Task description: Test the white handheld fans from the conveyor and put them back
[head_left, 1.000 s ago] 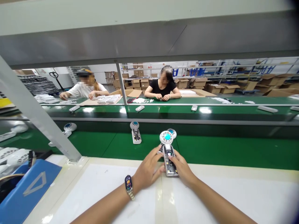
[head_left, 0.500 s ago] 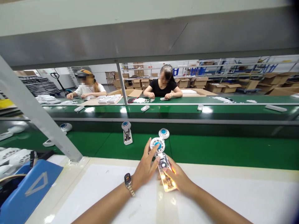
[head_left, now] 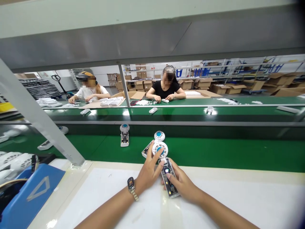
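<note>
Both of my hands hold a white handheld fan (head_left: 171,185) whose handle has an exposed circuit board. My right hand (head_left: 184,184) wraps the handle, its thumb near a small lit display on the board. My left hand (head_left: 149,171), with a watch at the wrist, grips the round fan head (head_left: 156,147); a fingertip lies over its blue centre. Just behind, on the green belt, rests another handheld fan (head_left: 159,136), its handle partly hidden by my left hand. A third fan (head_left: 124,135) lies farther left with its board showing.
A blue bin (head_left: 30,197) and a pile of white fan parts (head_left: 20,159) stand at left by a slanted metal post (head_left: 43,114). Across the far belt (head_left: 181,114), which carries white casings, two people work. An overhead shelf (head_left: 147,38) spans the top.
The lights on the held fan's handle have gone from glowing to dark. Fans on the near belt have shifted left, while casings on the far belt have moved right. My hands stay nearly still.
</note>
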The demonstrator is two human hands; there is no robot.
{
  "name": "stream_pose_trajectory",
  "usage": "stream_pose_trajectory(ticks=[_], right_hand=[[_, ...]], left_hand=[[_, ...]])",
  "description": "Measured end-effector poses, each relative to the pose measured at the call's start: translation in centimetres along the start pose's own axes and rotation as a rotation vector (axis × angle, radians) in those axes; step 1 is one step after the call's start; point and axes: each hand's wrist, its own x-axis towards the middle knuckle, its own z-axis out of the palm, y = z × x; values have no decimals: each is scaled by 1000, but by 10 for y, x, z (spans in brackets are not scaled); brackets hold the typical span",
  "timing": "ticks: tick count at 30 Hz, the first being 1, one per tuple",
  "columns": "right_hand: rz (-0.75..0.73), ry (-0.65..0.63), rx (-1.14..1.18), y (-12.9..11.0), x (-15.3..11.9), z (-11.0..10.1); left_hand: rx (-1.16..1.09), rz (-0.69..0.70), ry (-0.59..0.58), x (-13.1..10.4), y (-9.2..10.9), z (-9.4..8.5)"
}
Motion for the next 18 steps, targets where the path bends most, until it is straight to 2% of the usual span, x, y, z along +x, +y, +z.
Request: stream_pose_trajectory(ticks=[8,18], right_hand=[[-45,-122,39,3,2,-6],[-54,-136,90,6,2,-10]], left_hand=[[-29,-57,-25,2,-2,0],[-63,-76,-43,4,1,-1]])
